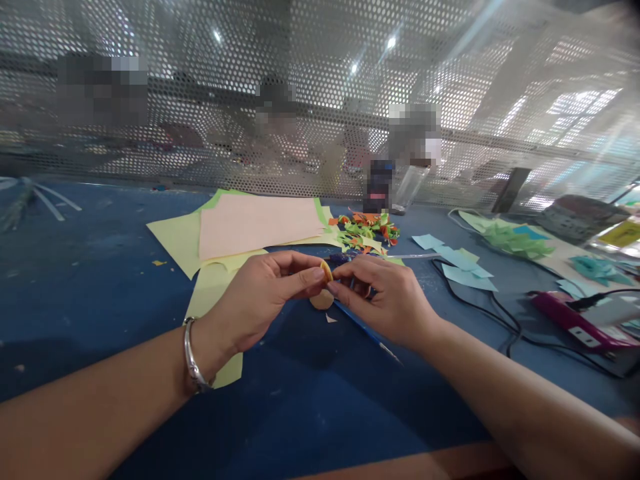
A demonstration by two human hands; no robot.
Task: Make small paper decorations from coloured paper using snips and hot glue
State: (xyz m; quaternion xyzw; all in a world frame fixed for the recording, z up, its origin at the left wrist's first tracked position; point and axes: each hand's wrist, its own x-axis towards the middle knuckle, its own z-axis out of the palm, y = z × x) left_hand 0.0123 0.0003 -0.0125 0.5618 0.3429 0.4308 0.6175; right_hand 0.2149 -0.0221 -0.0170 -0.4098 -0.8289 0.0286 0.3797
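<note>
Between the fingertips of both hands, over the middle of the blue table, is a small curved yellow piece point(327, 271), which looks like paper. My left hand point(277, 287), with a silver bangle at the wrist, pinches it between thumb and forefinger. My right hand point(377, 290) is closed at its other side, thumb and fingers on its edge. Just beneath lies a round beige disc point(321, 301), partly hidden by the fingers. A thin blue rod with a pale pointed tip point(367, 328) runs under my right hand. Next to the disc is a tiny pale scrap point(331, 319).
Behind my hands are a pale pink sheet point(260, 225) on yellow-green sheets point(175, 240) and a pile of orange and green paper cuttings point(367, 230). To the right lie light blue paper squares point(465, 267), black cables point(480, 297) and a magenta power strip point(575, 320). A perforated metal screen point(310, 60) stands behind.
</note>
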